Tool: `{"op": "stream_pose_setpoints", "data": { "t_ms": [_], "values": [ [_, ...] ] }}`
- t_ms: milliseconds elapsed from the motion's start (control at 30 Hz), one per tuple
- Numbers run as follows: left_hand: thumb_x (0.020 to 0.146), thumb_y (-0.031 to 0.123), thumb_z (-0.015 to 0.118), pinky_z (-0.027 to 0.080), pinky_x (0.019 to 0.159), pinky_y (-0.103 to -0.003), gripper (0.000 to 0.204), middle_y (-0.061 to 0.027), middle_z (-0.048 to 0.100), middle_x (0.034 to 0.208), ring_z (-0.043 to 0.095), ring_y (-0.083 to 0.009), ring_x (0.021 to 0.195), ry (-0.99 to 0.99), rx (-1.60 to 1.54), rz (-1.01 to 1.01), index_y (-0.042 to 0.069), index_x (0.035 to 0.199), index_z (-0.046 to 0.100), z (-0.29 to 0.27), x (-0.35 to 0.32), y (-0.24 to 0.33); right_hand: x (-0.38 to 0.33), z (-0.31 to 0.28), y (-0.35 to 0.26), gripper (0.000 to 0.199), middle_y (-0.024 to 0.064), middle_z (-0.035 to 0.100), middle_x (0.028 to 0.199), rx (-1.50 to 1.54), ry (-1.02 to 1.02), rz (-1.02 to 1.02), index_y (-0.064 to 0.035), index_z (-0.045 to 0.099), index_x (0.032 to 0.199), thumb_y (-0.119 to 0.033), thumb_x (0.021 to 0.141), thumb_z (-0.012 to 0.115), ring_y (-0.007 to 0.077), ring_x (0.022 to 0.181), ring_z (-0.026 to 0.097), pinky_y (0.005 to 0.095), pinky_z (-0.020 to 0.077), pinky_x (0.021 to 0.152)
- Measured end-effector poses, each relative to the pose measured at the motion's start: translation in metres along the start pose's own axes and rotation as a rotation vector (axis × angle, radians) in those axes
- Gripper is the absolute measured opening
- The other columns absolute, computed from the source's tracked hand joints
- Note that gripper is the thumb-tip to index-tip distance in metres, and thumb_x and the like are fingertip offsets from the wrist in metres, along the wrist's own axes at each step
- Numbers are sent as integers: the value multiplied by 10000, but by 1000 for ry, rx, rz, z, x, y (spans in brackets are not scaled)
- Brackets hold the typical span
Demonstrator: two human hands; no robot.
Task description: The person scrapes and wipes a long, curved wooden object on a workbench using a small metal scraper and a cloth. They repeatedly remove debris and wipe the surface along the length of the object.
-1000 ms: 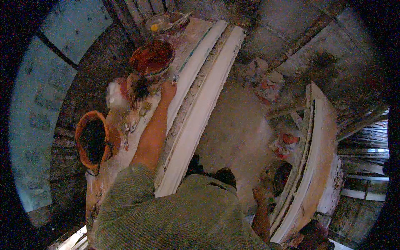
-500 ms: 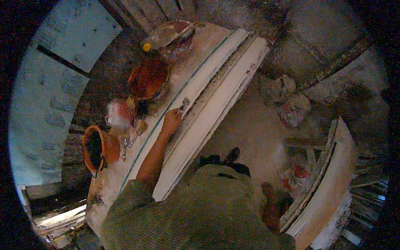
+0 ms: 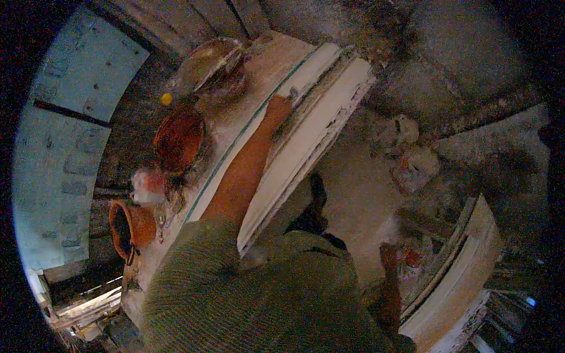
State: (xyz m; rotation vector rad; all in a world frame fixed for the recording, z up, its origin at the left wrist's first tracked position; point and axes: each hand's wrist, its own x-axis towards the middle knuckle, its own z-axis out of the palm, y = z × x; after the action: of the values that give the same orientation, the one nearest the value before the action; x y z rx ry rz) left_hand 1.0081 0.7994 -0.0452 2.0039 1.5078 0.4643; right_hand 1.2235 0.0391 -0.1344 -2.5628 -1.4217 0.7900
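The orange bucket (image 3: 143,227) is dark inside; the rounded basin (image 3: 178,141) beyond looks reddish-brown within. A long white moulding (image 3: 316,125), grooved and rough-edged, lies along the tabletop (image 3: 250,97) under the left hand (image 3: 280,108), whose fingers are too blurred to tell spread from pinching.

Off-white board (image 3: 302,74), apparently green-edged

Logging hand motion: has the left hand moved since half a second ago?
Yes: judged against the red-brown bowl, the left hand has moved farther forward, toward the far end of the white strip.
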Motion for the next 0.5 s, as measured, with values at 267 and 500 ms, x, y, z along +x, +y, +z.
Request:
{"op": "stream_pose_setpoints", "data": {
  "t_ms": [267, 500],
  "values": [
    [971, 303, 597, 541, 899, -495, 421, -256, 729, 1008, 710, -409, 936, -243, 346, -31, 13, 1269, 664, -126, -194, -50, -21, 25, -25, 328, 144, 665, 1242, 319, -232, 210, -42, 651, 1277, -243, 1062, 506, 283, 1079, 637, 410, 536, 905],
    [885, 231, 631, 515, 750, -513, 252, -223, 665, 906, 656, -395, 862, -170, -240, 170, -11, 957, 626, 17, 31, 44, 120, -75, 14, 336, 145, 653, 1262, 131, -203, 121, -49, 640, 1291, -252, 1047, 528, 287, 1099, 630, 419, 532, 916]
  ]
}}
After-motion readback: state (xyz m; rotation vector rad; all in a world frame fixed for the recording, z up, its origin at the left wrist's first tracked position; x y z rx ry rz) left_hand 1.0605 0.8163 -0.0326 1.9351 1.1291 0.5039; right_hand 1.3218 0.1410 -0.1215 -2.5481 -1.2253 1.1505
